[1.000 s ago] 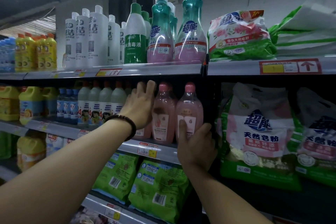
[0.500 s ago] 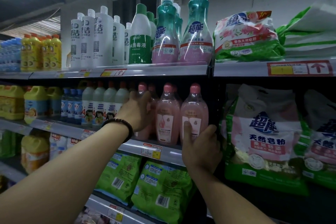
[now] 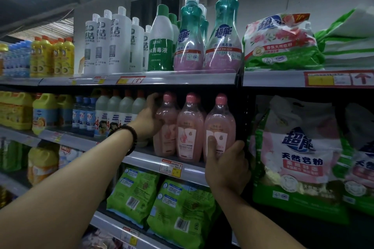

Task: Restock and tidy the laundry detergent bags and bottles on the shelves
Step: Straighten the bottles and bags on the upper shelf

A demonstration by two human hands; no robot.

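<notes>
Three pink detergent bottles with pink caps stand in a row on the middle shelf [image 3: 141,160]. My left hand [image 3: 148,118], a dark bead bracelet on its wrist, wraps the left pink bottle [image 3: 168,127] from its left side. My right hand [image 3: 225,166] grips the lower part of the right pink bottle [image 3: 220,121], thumb pressed on its white label. The middle pink bottle [image 3: 189,127] stands between them, untouched. Large pink-and-green detergent powder bags [image 3: 297,153] fill the bay to the right.
The top shelf carries teal pump bottles [image 3: 222,30], white bottles [image 3: 113,44], a green-and-white bottle [image 3: 160,42] and a flat powder bag [image 3: 281,42]. Green refill pouches [image 3: 182,212] sit below. Yellow jugs [image 3: 43,113] and grey-green bottles [image 3: 125,111] stand to the left.
My left hand slid down from the bottle caps and further left, closing around the left pink bottle, which now shows fully. My right hand keeps its grip on the right bottle.
</notes>
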